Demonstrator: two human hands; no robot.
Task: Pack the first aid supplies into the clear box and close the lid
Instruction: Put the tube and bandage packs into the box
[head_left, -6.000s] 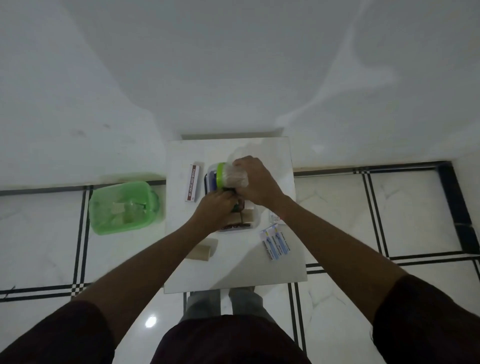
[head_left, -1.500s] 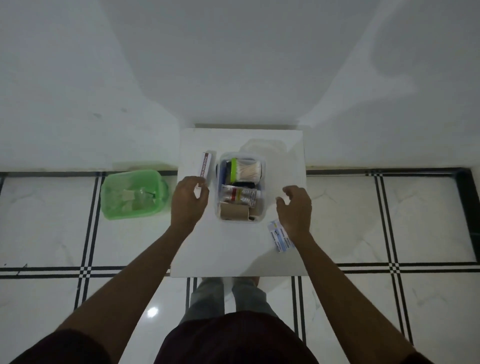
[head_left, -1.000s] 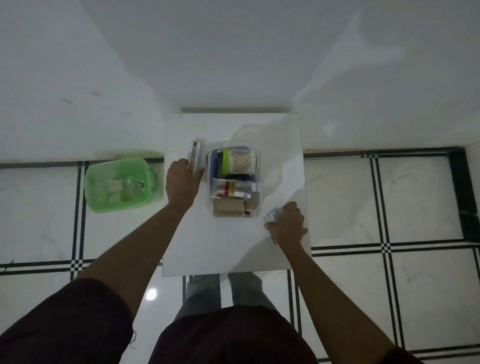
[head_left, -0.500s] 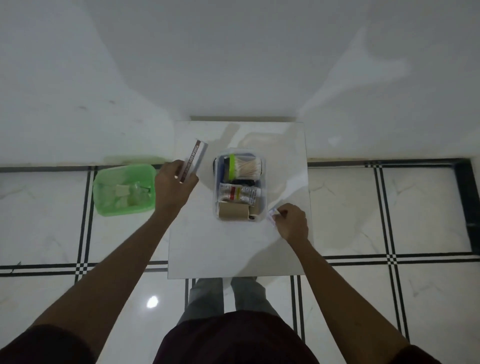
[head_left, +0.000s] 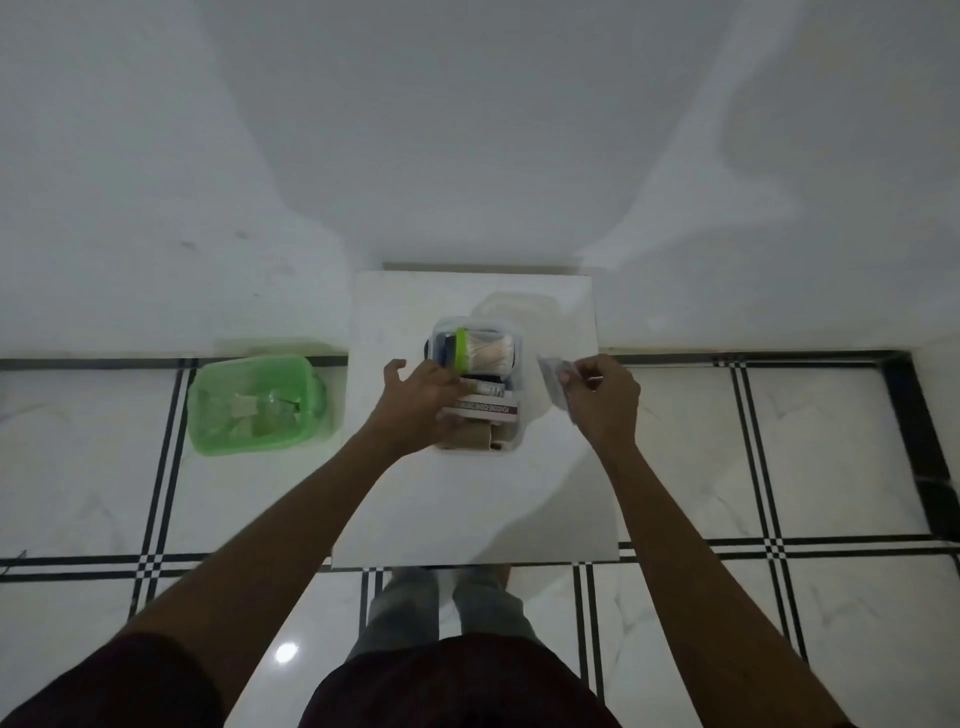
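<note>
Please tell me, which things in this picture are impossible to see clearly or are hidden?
- Head view: the left end of the long carton in the clear box is covered by the left hand.
- The print on the carton is too small to read.
- The flat packets in the right hand are motion-blurred.
- The contents of the green basket are dim and unclear.
- The clear lid behind the box is only faintly visible.

Clear box (head_left: 511, 441) — open, nearly full
</note>
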